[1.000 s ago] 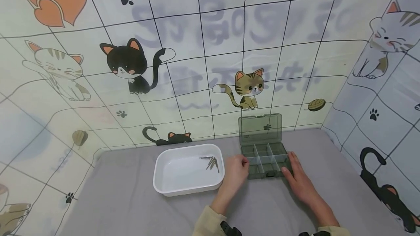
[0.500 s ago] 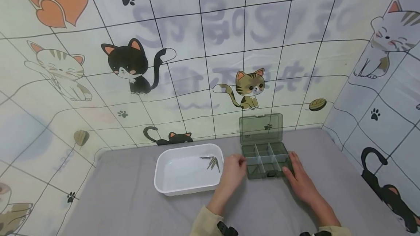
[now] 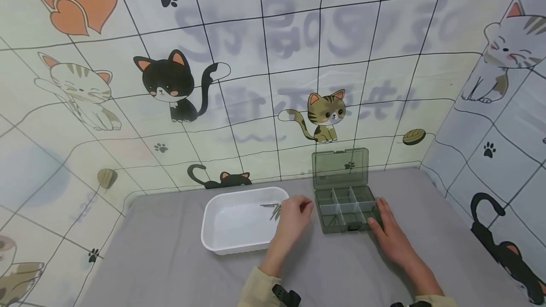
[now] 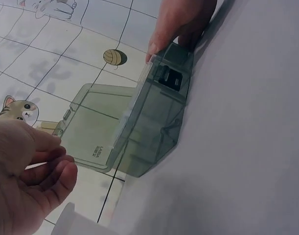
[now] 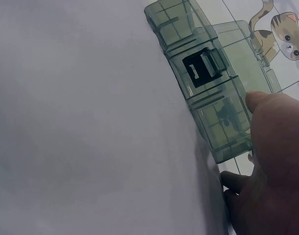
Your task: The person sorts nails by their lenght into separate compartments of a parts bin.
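Observation:
A translucent green compartment box (image 3: 350, 217) stands on the table with its lid (image 3: 340, 169) raised against the backdrop. My left hand (image 3: 292, 219) hovers between the box and a white tray (image 3: 213, 245), over the tray's right rim. In the left wrist view its fingers are loosely curled, and nothing shows between them. Thin screws (image 3: 269, 205), some silvery and some brassy, lie at the tray's right end, partly hidden by that hand. My right hand (image 3: 394, 238) rests along the box's right side, fingers straight, thumb at the front right corner.
Grey cloth (image 3: 170, 250) covers the table. A cat-print backdrop (image 3: 247, 108) rises behind the box and tray and also closes in at both sides. The box has a black front latch (image 5: 203, 67) and clear dividers.
My left hand has drawn away from the box's left edge and moved left to the tray, now covering some screws. My right hand has stayed at the box.

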Available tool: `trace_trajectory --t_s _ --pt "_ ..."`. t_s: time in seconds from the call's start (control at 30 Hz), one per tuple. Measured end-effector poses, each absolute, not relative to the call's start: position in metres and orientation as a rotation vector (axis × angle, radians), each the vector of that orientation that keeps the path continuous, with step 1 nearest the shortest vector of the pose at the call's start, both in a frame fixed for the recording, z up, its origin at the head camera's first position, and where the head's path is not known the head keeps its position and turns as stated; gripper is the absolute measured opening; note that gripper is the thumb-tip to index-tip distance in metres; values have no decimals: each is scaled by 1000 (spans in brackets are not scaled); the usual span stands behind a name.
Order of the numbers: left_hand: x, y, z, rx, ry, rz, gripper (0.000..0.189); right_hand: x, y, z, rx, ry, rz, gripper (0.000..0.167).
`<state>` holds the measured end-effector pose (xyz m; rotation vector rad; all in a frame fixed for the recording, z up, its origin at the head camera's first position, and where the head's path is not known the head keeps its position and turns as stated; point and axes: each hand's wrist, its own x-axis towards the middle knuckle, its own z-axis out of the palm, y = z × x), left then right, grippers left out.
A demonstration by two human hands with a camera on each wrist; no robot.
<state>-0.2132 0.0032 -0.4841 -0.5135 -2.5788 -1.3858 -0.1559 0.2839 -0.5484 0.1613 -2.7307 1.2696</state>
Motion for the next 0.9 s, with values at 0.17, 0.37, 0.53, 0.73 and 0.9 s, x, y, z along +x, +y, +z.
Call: trace_trajectory --t_s 0.17,0.37,0.53,0.73,0.9 --pt "-216 -7 -481 -564 -2503 -1393 7 -158 284 -548 156 -2736 1248 70" --pt "-221 -23 -478 -581 -2441 -1462 9 -158 283 -547 147 -2733 1235 70" --pt "-225 -37 -477 -538 -2430 -1498 9 -158 284 -548 162 -2733 1245 70" --pt "-230 -53 -477 -416 -2448 -1527 11 -156 285 -549 160 -2722 1265 70" --pt "-232 -69 -482 -374 -2453 -1566 15 -157 286 -551 162 -2723 1261 69"
